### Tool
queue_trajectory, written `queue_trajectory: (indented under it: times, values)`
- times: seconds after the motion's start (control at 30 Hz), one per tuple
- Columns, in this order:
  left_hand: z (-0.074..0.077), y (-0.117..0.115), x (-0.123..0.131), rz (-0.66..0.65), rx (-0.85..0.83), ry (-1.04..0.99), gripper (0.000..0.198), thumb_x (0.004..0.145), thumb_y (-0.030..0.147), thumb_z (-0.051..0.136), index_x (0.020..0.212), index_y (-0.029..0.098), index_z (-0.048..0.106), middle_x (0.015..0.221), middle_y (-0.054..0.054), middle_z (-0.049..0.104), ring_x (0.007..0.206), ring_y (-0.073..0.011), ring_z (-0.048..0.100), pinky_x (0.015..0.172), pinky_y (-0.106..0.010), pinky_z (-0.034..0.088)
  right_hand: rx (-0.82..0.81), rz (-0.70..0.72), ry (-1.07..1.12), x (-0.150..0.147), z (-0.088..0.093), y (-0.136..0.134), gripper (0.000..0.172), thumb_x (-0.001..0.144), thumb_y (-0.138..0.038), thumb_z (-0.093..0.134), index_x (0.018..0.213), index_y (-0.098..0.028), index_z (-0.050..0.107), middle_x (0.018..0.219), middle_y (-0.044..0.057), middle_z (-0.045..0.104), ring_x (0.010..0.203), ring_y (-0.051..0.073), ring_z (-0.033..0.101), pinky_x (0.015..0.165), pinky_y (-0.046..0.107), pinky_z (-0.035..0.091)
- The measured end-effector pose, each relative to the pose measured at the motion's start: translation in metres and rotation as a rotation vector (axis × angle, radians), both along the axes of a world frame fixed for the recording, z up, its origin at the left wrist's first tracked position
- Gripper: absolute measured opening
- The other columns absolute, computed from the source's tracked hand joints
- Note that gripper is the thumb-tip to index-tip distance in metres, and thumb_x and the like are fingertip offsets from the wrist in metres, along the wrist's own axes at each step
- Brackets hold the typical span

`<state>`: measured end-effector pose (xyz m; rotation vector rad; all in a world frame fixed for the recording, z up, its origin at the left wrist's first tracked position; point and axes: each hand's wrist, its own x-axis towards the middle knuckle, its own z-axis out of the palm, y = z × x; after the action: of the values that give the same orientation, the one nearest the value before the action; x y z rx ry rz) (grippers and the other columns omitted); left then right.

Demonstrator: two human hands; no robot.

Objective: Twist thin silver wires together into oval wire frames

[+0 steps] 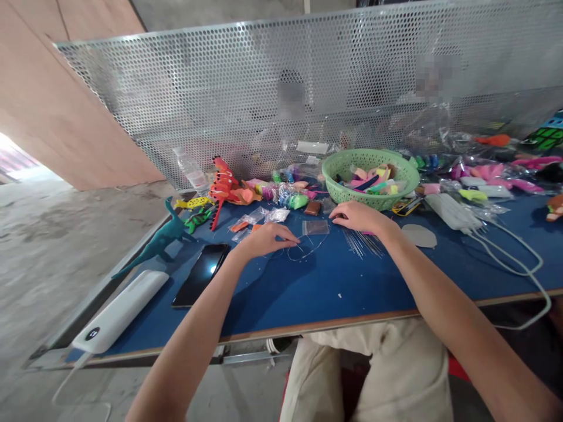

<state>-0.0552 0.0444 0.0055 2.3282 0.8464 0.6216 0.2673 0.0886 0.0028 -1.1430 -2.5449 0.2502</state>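
My left hand is low over the blue table, thumb and fingers pinched together on a thin wire. That wire curves in a loose loop just right of the fingertips. My right hand hovers by the green basket, fingers bent and slightly apart, with nothing visible in them. A small clear packet with brownish contents lies between my hands. Under my right hand and wrist, a bundle of thin metal wires is spread out, partly covered. Beyond the packet sits a small brown block.
A green basket holds colourful clay pieces. Left are a teal dinosaur, an orange-red figure, a phone and a white power bank. A white cabled device lies right. A perforated metal screen stands behind.
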Motion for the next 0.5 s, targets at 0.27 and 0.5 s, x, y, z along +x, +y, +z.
queue_trajectory:
  times: [0.27,0.5]
  values:
    - [0.033,-0.034,0.012,-0.088,-0.165,0.008,0.02,0.087,0.024,0.068,0.104,0.026,0.079,0.086,-0.008,0.077,0.069,-0.0192,0.071,0.062,-0.029,0.053,-0.274,-0.29,-0.378,-0.009,0.014,-0.02,0.04,0.076,-0.054,0.075,0.061,-0.017,0.072,0.061,0.013,0.069,0.057,0.026,0.066,0.057,0.034,0.044]
    - [0.0,-0.01,0.01,0.091,0.217,0.076,0.021,0.095,0.026,0.059,0.106,0.025,0.076,0.099,-0.007,0.075,0.09,-0.0203,0.069,0.081,-0.033,0.053,-0.413,-0.286,-0.382,-0.018,0.015,-0.027,0.021,0.081,-0.03,0.072,0.064,-0.017,0.07,0.074,0.012,0.072,0.065,0.024,0.068,0.054,0.03,0.044]
